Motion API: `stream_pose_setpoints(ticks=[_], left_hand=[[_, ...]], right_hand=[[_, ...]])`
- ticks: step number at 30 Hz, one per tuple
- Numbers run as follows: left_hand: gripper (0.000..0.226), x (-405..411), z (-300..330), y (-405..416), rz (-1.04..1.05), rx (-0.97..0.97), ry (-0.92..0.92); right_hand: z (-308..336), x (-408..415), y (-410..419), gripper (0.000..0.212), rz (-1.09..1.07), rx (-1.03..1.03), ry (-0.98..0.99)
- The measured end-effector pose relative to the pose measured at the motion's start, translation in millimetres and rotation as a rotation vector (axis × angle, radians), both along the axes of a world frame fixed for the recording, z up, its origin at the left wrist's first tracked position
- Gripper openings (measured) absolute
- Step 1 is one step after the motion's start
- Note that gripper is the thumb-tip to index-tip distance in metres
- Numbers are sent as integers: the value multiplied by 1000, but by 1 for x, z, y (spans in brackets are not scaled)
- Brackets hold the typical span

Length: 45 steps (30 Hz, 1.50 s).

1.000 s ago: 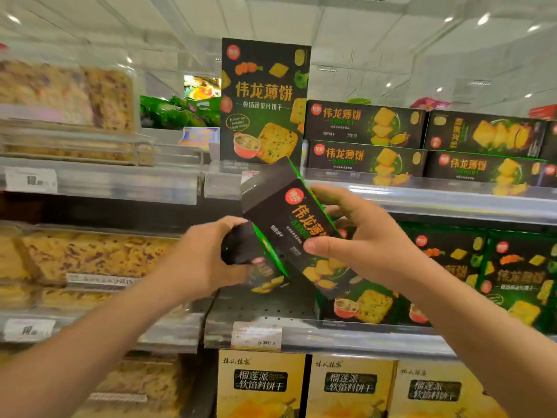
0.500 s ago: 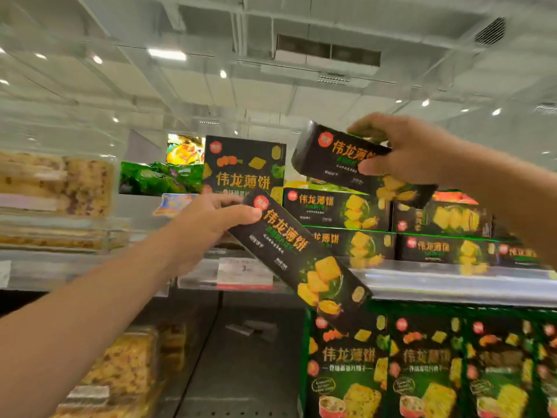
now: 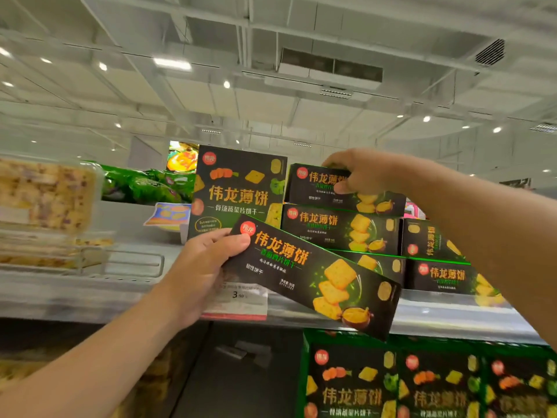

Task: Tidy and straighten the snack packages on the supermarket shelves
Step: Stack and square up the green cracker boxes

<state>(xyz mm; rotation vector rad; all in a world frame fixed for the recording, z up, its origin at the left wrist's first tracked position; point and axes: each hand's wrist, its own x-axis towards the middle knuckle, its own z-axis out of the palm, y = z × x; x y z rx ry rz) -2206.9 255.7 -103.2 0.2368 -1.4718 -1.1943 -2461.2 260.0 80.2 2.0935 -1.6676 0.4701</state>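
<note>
The right hand [image 3: 358, 173] has carried its cracker box [image 3: 325, 188] from mid-air down onto the stack of flat boxes [image 3: 340, 230] on the upper shelf [image 3: 452, 315]; half a second ago that box hung tilted above the stack. It now lies level on top, the grip still pinching its upper edge, thumb on the front face. Judgement: this placement is nearly complete, pending release. The left hand [image 3: 205, 267] holds a second box [image 3: 313, 276] by its left end, grip pinching it, thumb on the front face. This box is tilted, right end low, in front of the shelf edge and price tag [image 3: 241, 300], not yet shelved. An upright box [image 3: 238, 191] stands just left of the stack. Remaining work: shelve the second box squarely.
</note>
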Motion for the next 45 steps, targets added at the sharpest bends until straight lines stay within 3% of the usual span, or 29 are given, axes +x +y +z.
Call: stream_pose_setpoints(ticks=[10,13,16,18,22,26,29,31,33,35,37,40,45], left_hand=[[32,0,0,-2,2,4,-8],[24,-2,3,-1,26,12,11],[19,-4,9,2,82,20,-4],[17,-5,14,4,115,3,-25],[11,-10,26,7,172,-17,27],[11,-21,36,11,155,-59,96],[52,-29,34,14,106,-161,24],[71,-32,27,13,233,-243,-82],[52,-30,12,10,555,-480,-268],[30,-30,-2,1,891,-877,-486],[27,-31,-15,-9,976,-1076,-648],[30,-30,-24,-18,982,-1109,-768],[19,-32,-28,-23,1035,-1106,-725]], right_hand=[[4,7,-7,43,-47,73,65],[-4,19,10,60,-9,-50,57],[-28,35,42,46,160,-260,-7],[-49,41,67,35,284,-290,-49],[-79,45,100,66,187,-38,-58],[-73,29,104,39,149,174,-193],[-54,12,106,33,169,80,-185],[-32,1,108,33,182,-18,-203],[-5,-10,107,35,154,-131,-155],[22,-18,99,36,67,-229,-53],[40,-24,83,38,-3,-260,-1],[54,-26,53,36,-83,-228,46],[61,-17,10,36,-138,-141,37]])
